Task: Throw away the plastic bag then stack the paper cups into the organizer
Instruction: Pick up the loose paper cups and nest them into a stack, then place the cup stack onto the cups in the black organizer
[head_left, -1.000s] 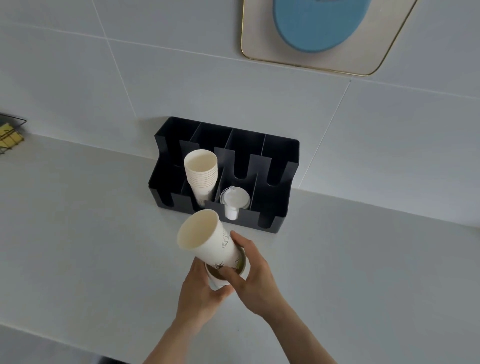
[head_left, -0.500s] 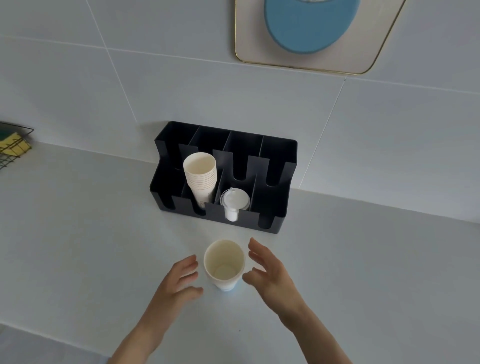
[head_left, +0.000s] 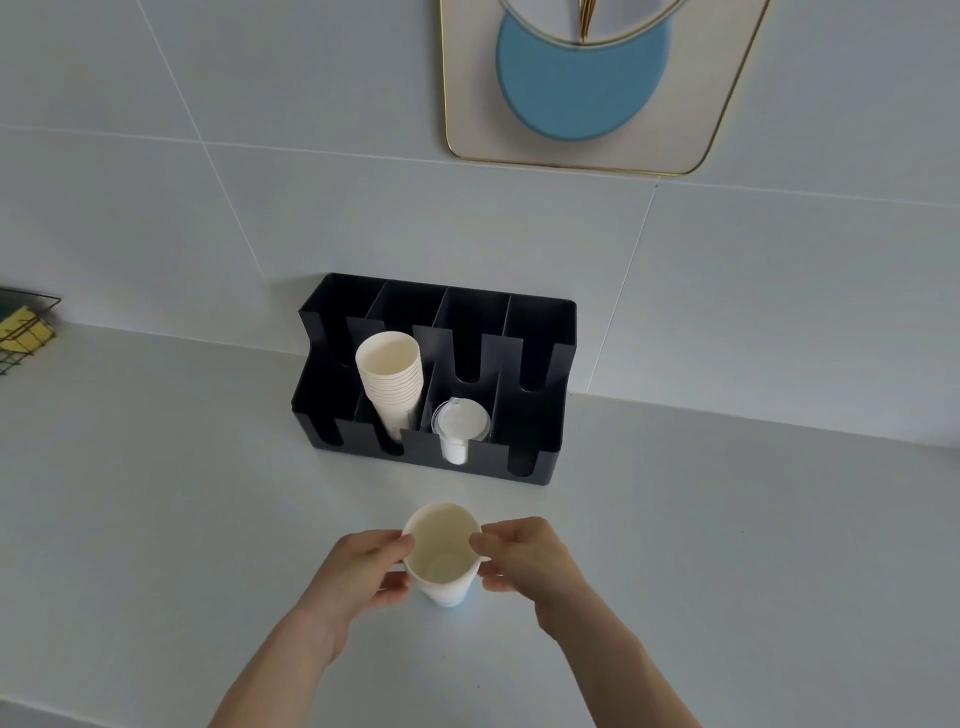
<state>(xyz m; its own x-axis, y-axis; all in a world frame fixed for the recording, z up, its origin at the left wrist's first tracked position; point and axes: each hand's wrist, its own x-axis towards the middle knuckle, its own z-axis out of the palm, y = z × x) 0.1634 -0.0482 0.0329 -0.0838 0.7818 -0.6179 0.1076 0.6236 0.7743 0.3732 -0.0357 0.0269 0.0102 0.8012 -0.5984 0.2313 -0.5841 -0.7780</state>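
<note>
A white paper cup (head_left: 441, 553) stands upright on the pale counter, mouth up, a short way in front of the black organizer (head_left: 540, 332). My left hand (head_left: 358, 574) grips its left side and my right hand (head_left: 524, 558) grips its right side, thumbs at the rim. The organizer sits against the tiled wall and holds a stack of nested paper cups (head_left: 390, 382) in a front compartment, tilted back. Beside that stack a compartment holds clear plastic lids (head_left: 460, 423). No plastic bag is in view.
A wire basket (head_left: 23, 332) with a yellow sponge hangs at the far left edge of the counter. A gold-rimmed wall panel with a blue disc (head_left: 582, 83) hangs above the organizer. The organizer's two right compartments and its back row hold nothing.
A second ago both hands held the cup tilted in the air. Half a second ago it stood on the counter with both hands apart from it. Now both hands have closed on its sides.
</note>
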